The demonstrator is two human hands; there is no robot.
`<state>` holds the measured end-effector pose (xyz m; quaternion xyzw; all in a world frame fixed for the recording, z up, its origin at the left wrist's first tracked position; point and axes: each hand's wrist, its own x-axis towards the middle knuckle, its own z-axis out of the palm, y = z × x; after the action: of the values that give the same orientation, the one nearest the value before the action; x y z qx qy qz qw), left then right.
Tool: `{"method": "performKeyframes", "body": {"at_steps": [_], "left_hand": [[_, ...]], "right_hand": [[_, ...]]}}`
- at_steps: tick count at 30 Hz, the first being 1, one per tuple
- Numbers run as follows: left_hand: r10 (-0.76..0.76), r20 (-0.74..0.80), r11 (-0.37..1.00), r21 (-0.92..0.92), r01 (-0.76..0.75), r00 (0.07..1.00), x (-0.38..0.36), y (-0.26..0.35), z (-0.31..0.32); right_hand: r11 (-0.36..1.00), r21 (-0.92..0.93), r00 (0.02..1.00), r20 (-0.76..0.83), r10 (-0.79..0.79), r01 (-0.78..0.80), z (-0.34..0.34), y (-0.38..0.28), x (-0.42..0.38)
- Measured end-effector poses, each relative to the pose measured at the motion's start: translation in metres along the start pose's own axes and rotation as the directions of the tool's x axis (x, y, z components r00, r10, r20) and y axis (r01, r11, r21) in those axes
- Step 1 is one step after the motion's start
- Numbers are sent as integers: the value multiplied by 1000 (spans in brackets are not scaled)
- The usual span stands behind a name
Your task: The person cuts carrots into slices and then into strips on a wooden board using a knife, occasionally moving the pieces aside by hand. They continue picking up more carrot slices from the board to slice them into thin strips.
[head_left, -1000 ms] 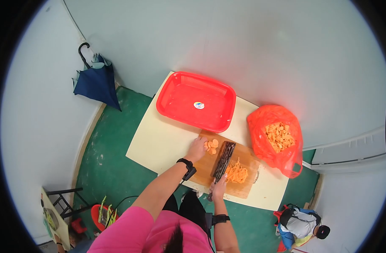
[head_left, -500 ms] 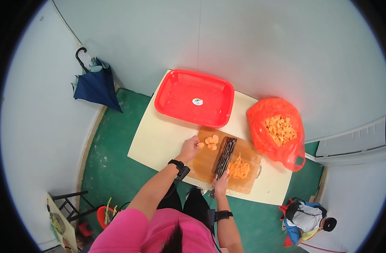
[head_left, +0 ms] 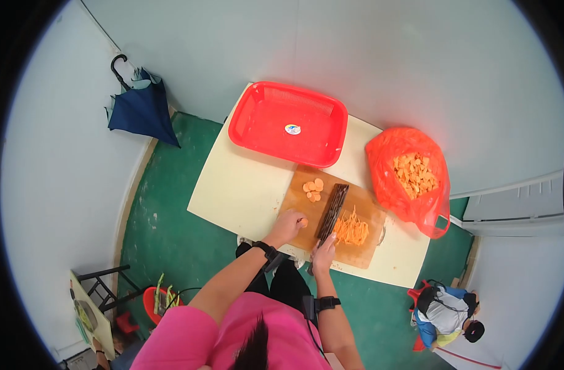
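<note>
My right hand (head_left: pixel 322 254) is closed round the handle of a kitchen knife (head_left: pixel 335 209), whose broad dark-patterned blade lies across the wooden cutting board (head_left: pixel 298 185). Between the fingers of my left hand (head_left: pixel 286 227) is an orange carrot piece (head_left: pixel 303 222), held over the board's near left part, left of the blade. Several round carrot slices (head_left: pixel 313 189) sit in a small group farther up the board. To the right of the knife lies a heap of thin carrot shreds (head_left: pixel 351 229).
A red plastic basket (head_left: pixel 288 152) stands at the table's (head_left: pixel 220 185) back. Right of the board is a red plastic bag (head_left: pixel 380 165) with orange chunks (head_left: pixel 416 175). A blue umbrella (head_left: pixel 143 114) leans at the left wall. Another person (head_left: pixel 445 313) is at lower right.
My left hand has come nearer to me and right, towards the knife, with the carrot piece. My right hand keeps its grip on the knife. The view has shifted slightly.
</note>
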<state>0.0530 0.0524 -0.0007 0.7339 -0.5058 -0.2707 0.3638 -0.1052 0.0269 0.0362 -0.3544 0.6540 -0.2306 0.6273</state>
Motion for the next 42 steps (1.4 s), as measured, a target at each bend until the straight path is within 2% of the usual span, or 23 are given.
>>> {"method": "performKeyframes", "body": {"at_steps": [3,5,9,11,12,14,15,18,20,21,23,24,26,27,29,30,32,33,35,36,38,40,42], "left_hand": [[52,-58,997,57,-48,997,1,2,-1],[-111,12,988,-104,112,994,1,-3,4],[-230,21,940,-252,228,973,-1,0,-8],[-306,-23,924,-248,291,952,1,-1,-17],[-304,-23,925,-245,289,952,2,-3,-20],[-287,-161,942,-228,248,944,4,-9,-26],[-287,-162,942,-228,247,944,6,-10,-29],[-294,-268,948,-204,244,917,10,-16,-35],[-292,-84,946,-170,275,953,13,-26,-33],[-290,-89,947,-172,272,953,16,-29,-30],[-102,-107,994,-53,97,989,18,-32,-18],[-103,-112,994,-53,97,988,19,-26,-18],[-161,27,972,-171,163,987,18,-7,-16],[-165,26,971,-173,167,986,18,-7,-13],[-205,-147,956,-244,165,968,16,-8,-9],[-214,-145,954,-245,174,966,14,-10,-12],[-243,-245,940,-300,165,939,13,-20,-27],[-246,-244,940,-298,169,938,11,-26,-35],[-233,-292,955,-250,161,928,5,-39,-51],[-231,-288,955,-248,160,929,1,-41,-57],[-276,-275,947,-239,212,921,-5,-43,-69],[-283,-271,947,-230,223,920,-10,-41,-74],[-302,-230,949,-164,269,925,-16,-37,-75]], "right_hand": [[1000,-23,1000,-8,-22,22,0,-5,-5],[998,51,1000,3,21,-21,2,-11,-8],[995,89,998,28,52,-54,8,-8,-6],[976,152,988,52,147,-154,12,-9,-5],[976,155,988,53,147,-154,11,-7,-4],[968,201,988,79,135,-148,9,-2,-2],[968,201,988,80,134,-147,7,-2,-1],[976,167,990,34,138,-142,2,-3,2],[971,187,988,50,144,-151,-4,-1,4],[972,186,989,53,139,-146,-5,-2,4],[970,207,991,55,122,-131,-7,-4,2],[970,205,991,59,121,-130,-7,-6,0],[973,194,991,74,115,-128,-10,-8,-4],[973,189,990,75,118,-130,-12,-8,-5],[989,124,994,91,67,-78,-17,-6,-8],[989,118,993,93,75,-85,-22,-2,-8],[999,-45,984,179,-22,31,-32,6,-3],[999,-45,983,181,-18,26,-35,5,-3],[975,-214,957,289,4,61,-37,-2,-7],[976,-210,958,286,4,59,-36,-2,-7],[938,-336,927,373,47,88,-31,-3,-8],[942,-327,898,431,84,69,-24,-10,-13],[950,-297,850,471,234,-97,-16,-16,-19]]}}
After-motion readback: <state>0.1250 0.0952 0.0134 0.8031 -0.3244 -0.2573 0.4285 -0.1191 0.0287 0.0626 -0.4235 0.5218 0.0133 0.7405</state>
